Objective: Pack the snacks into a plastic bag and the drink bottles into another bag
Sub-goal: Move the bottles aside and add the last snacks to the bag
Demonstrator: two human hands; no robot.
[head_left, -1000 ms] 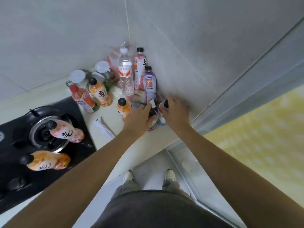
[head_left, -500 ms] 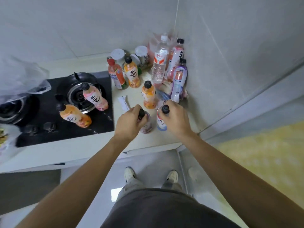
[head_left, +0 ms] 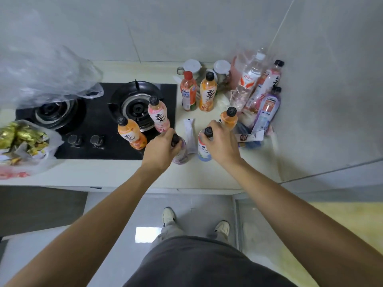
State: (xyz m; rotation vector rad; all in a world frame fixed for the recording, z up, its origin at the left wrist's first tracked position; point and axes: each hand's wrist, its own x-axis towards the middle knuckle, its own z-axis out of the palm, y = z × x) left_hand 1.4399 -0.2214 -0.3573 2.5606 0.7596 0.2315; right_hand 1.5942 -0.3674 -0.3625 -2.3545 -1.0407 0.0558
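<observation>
View: head cam only, wide-angle, edges bowed
Position: above the counter (head_left: 116,172), standing height
Facing: forward and steeply down, into the wall corner
Range: hands near mid-frame; hob (head_left: 99,129) and bottles just beyond; own shoes (head_left: 169,216) and floor at bottom
Overlap: single view, nothing shared

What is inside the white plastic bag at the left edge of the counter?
The white plastic bag holds gold-foil snack packets at its open top, with some paler wrappers beside them. Whatever lies deeper is hidden by the bag's wall and the frame edge.
</observation>
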